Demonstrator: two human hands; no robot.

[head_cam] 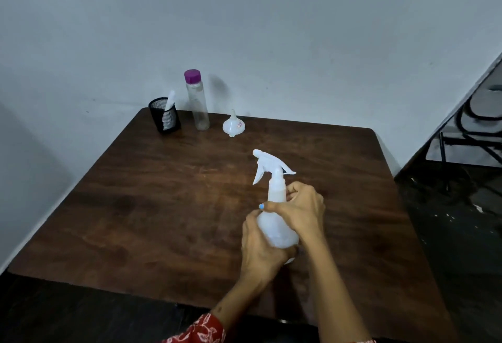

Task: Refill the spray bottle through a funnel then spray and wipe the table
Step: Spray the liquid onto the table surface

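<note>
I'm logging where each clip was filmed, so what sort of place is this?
Probably a plain indoor room, perhaps a small office or study corner: a dark wooden table pushed against a bare grey wall, a black mesh pen holder at its far edge, and a metal-framed chair at right.

A plain, sparsely furnished room, likely a home or small office corner. The square dark brown wooden table (168,206) is pushed against a bare pale grey painted wall (244,30). At the table's far edge stands a black wire-mesh pen holder (164,116), with a clear plastic bottle with a purple cap (197,99) just to its right. Beyond the table's right side, a black metal-framed chair (478,125) stands on a dark floor (461,220).
</note>
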